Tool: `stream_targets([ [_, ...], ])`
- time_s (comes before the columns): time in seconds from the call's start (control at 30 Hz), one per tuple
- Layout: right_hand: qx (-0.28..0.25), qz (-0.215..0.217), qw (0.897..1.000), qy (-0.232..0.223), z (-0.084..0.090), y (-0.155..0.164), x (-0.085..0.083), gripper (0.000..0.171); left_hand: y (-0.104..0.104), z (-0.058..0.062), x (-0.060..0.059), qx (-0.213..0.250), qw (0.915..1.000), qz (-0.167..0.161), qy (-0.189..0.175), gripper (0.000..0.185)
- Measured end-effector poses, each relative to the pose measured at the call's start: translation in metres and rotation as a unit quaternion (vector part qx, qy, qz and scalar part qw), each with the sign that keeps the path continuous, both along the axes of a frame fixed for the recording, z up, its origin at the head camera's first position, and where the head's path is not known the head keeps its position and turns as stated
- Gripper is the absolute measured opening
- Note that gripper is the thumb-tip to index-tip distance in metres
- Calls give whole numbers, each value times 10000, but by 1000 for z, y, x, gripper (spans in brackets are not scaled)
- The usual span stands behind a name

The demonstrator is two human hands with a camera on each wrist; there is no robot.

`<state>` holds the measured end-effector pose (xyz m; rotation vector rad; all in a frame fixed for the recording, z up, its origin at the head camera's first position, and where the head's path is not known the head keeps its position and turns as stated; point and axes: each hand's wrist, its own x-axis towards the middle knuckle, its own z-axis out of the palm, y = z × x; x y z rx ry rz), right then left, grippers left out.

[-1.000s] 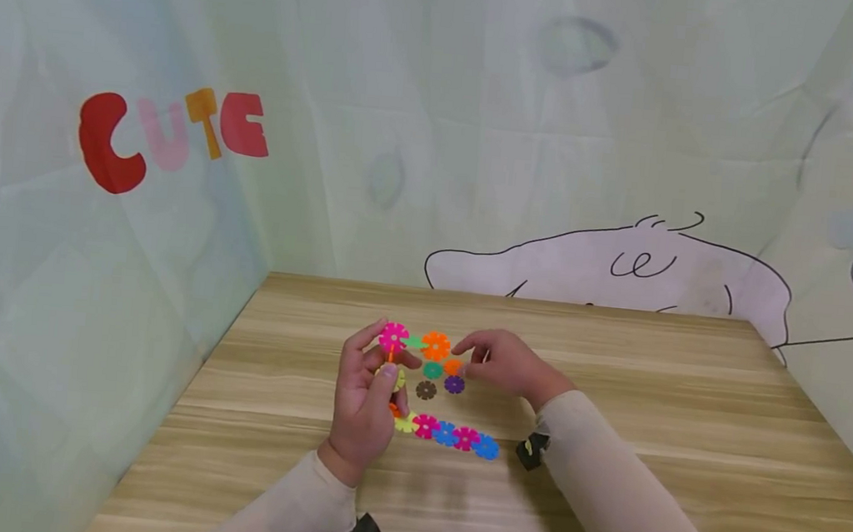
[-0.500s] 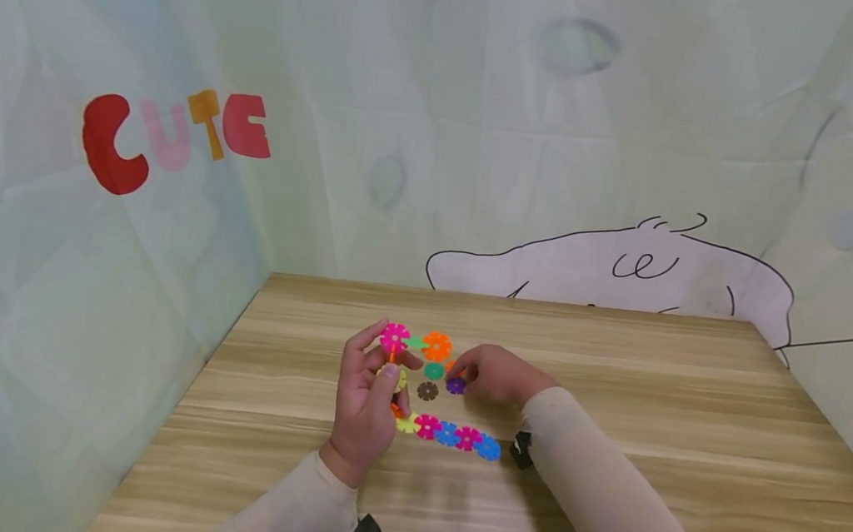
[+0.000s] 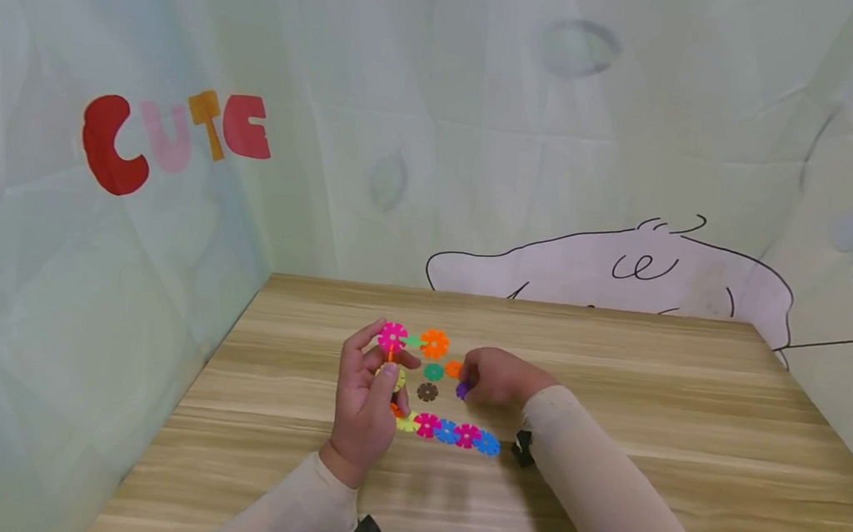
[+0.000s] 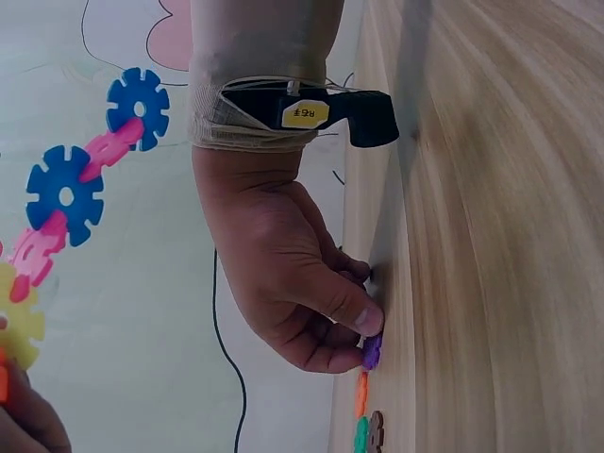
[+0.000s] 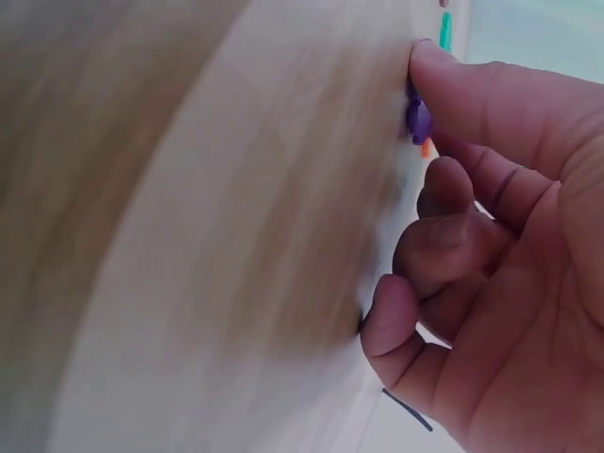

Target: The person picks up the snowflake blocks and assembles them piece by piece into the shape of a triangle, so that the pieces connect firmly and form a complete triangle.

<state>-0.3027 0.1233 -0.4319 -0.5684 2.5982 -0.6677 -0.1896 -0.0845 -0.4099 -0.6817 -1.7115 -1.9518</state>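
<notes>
My left hand (image 3: 360, 415) holds a chain of notched plastic snowflake discs by a pale yellow disc (image 3: 398, 378). One arm of the chain ends in an orange disc (image 3: 434, 344) past a pink disc (image 3: 392, 337). The other arm runs right to a blue disc (image 3: 488, 443); in the left wrist view, blue discs (image 4: 65, 196) alternate with pink ones. At the tabletop, my right hand (image 3: 502, 378) pinches a purple snowflake disc (image 4: 372, 353) between thumb and fingers. The purple disc (image 5: 419, 120) is partly hidden behind the thumb in the right wrist view.
Loose on the wooden table (image 3: 615, 356) lie a teal disc (image 3: 434, 372), a brown disc (image 3: 427, 392) and a second orange disc (image 3: 453, 369), close beside the right fingertips. Printed fabric walls (image 3: 377, 128) rise behind and to the left of the table.
My right hand has come down from beside the loose orange disc to the purple disc, which has shifted slightly right and is now mostly covered by the fingers. The left hand stays nearly still.
</notes>
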Motion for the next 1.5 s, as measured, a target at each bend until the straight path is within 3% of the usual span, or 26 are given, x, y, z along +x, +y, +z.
stream_targets([
  [0.3, -270, -30, 9996, 70, -4, 6, 0, 24, 0, -1, 1, -39, 9996, 130, -239, 49],
  [0.43, -1053, -215, 9941, 128, 6, 10, 7, 24, 0, -1, 1, -92, 9994, 161, -281, 49],
  [0.53, -2070, -342, 9777, 117, 21, 13, 15, 28, 0, -1, 1, -116, 9994, 162, -284, 49],
  [0.67, -3341, -252, 9420, -177, 44, 15, 29, 32, 0, -1, 1, -85, 9995, 148, -248, 49],
  [0.83, -4202, 86, 9066, -375, 65, 17, 47, 33, 0, -1, 0, -64, 9998, 117, -161, 49],
  [1.13, -4691, 449, 8815, -288, 71, 13, 61, 27, 0, 1, 1, -27, 10000, -15, -92, 48],
  [1.3, -4794, 510, 8757, -263, 71, 11, 62, 27, 0, 1, 0, -40, 9999, -98, -100, 46],
  [1.5, -4760, 367, 8775, -448, 73, 11, 65, 27, -1, 0, -1, 52, 9996, -264, -85, 45],
])
